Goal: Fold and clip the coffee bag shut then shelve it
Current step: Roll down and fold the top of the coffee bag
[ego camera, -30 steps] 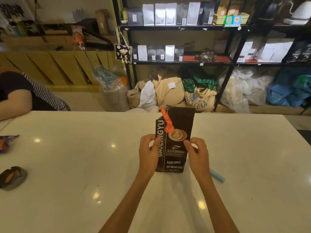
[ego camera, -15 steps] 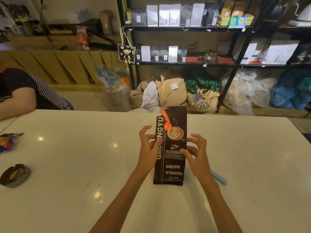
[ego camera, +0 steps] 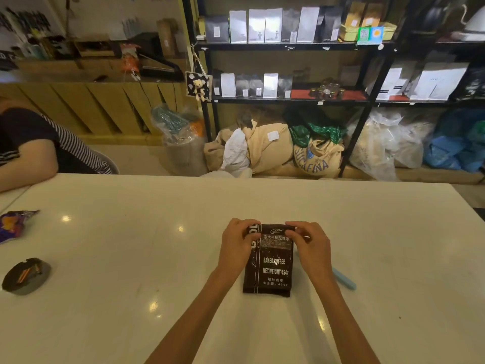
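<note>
A dark brown coffee bag (ego camera: 270, 269) stands on the white table (ego camera: 131, 258), its upper part bent down away from me so it looks short. My left hand (ego camera: 237, 245) grips the top left corner and my right hand (ego camera: 309, 245) grips the top right corner, fingers pressing on the fold. A light blue clip (ego camera: 343, 282) lies on the table just right of the bag, partly hidden by my right wrist. The orange clip seen earlier is out of sight. Black shelves (ego camera: 288, 46) with coffee bags stand behind the table.
A dark ashtray (ego camera: 25, 275) and a purple snack wrapper (ego camera: 14, 224) lie at the table's left. A person's arm (ego camera: 26, 166) rests at the far left corner. Sacks (ego camera: 267, 148) and plastic bags sit on the floor under the shelves.
The bag's tall top has been folded down and back. Both hands moved from its sides up onto the top corners. The orange clip has gone out of sight.
</note>
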Demonstrator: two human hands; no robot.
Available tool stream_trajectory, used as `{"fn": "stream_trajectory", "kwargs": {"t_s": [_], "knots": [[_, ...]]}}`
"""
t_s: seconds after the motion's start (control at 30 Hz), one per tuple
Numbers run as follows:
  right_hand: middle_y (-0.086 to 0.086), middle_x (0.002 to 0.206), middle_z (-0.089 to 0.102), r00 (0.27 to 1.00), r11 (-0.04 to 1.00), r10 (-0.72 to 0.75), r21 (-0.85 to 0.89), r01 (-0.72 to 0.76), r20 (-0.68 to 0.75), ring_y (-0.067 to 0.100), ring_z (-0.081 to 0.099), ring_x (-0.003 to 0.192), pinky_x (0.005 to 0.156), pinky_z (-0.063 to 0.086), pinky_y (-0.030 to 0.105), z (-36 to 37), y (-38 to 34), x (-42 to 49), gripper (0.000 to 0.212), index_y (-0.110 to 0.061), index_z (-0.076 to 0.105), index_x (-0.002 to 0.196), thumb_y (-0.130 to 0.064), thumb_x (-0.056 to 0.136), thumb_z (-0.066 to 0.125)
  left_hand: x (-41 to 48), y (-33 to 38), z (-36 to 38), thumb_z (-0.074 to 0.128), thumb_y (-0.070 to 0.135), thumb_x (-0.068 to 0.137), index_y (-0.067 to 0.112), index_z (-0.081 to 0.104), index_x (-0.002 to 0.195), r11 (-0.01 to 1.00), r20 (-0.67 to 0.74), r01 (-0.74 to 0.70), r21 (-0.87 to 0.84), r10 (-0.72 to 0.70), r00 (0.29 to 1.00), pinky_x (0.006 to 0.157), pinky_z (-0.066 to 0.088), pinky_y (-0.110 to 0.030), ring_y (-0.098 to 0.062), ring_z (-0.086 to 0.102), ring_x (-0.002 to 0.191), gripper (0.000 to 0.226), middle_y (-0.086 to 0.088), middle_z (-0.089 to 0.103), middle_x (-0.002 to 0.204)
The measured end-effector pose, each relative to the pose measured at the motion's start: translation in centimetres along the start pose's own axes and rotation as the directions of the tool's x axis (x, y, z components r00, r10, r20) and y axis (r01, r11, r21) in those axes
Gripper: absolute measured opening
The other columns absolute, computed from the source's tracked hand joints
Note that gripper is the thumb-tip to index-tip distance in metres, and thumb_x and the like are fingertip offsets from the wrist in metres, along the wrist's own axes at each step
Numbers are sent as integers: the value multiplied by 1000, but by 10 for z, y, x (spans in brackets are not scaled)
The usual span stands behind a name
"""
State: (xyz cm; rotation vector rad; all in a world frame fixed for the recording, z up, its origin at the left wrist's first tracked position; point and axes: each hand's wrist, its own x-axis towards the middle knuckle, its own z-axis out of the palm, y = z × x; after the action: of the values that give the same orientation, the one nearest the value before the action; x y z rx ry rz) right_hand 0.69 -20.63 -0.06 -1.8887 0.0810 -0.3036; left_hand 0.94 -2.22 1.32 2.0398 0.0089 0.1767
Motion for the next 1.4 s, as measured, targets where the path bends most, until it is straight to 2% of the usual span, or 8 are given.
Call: {"fn": "stream_trajectory", "kwargs": {"t_s": [0.13, 0.3, 0.53, 0.7, 0.93, 1.2, 1.33, 1.4], "knots": [[-3, 111, 56, 993, 977, 111, 180, -117, 44, -6, 58, 98, 68, 50, 6, 6, 0, -7, 14, -22, 71, 99, -13, 93, 63, -9, -6, 7, 70, 5, 86, 21, 64, 92, 990, -75, 31, -135, -42, 996, 83, 44, -8, 0, 54, 97, 19, 1, 48, 106], [-6, 94, 71, 987, 950, 158, 270, -158, 19, 7, 68, 86, 66, 53, 13, 26, -7, -17, 9, -27, 65, 96, -25, 98, 56, -20, -5, 19, 56, 9, 95, 34, 52, 94, 918, -86, 100, -385, -143, 986, 67, 56, -22, -3, 66, 79, 25, 2, 64, 92], [-22, 88, 70, 989, 966, 148, 218, -143, -5, 2, 70, 77, 59, 54, 14, 40, -7, -30, 19, -33, 57, 102, -46, 90, 63, -15, 4, 19, 61, 28, 95, 22, 69, 99, 776, -19, 206, -596, -270, 963, 62, 57, -20, -10, 74, 79, 10, 8, 75, 89], [-10, 83, 71, 984, 971, 176, 158, -178, 28, 1, 70, 73, 54, 55, 17, 46, -5, -31, 31, -31, 51, 106, -58, 94, 45, -4, 9, 19, 65, 25, 93, 30, 72, 79, 772, -164, 200, -603, -365, 917, 60, 58, -22, -9, 73, 71, 17, 5, 76, 79], [-5, 72, 66, 955, 976, 212, 97, -195, -208, -5, 64, 63, 47, 47, 11, 51, -4, -28, 45, -24, 54, 82, -61, 95, 30, -25, -7, 38, 56, 41, 96, 30, 60, 99, 906, -58, 168, -389, -206, 977, 68, 58, -21, -2, 71, 82, 12, 7, 72, 92], [-1, 78, 68, 971, 974, 225, 20, -224, -86, 13, 69, 69, 59, 60, 34, 52, 11, -43, 48, -26, 55, 89, -64, 93, 27, -26, -23, 45, 43, 26, 104, 18, 55, 87, 946, -139, 143, -289, -190, 972, 56, 53, -16, 3, 64, 66, 22, 3, 67, 80], [-3, 86, 73, 947, 964, 264, -5, -267, 184, 10, 71, 78, 64, 57, 23, 33, 7, -30, 44, -28, 62, 97, -56, 100, 28, -25, -29, 42, 43, 31, 104, 17, 54, 87, 942, -186, 155, -299, -217, 958, 56, 53, -22, 2, 61, 63, 25, 0, 66, 78], [-12, 92, 69, 981, 976, 128, -192, -100, 142, 11, 66, 88, 72, 52, 23, 2, 12, -21, 28, -30, 64, 99, -42, 102, 39, -23, -30, 39, 42, 34, 103, 22, 52, 86, 957, -176, 131, -259, -180, 968, 54, 53, -21, 0, 64, 63, 23, 4, 67, 76]]}}
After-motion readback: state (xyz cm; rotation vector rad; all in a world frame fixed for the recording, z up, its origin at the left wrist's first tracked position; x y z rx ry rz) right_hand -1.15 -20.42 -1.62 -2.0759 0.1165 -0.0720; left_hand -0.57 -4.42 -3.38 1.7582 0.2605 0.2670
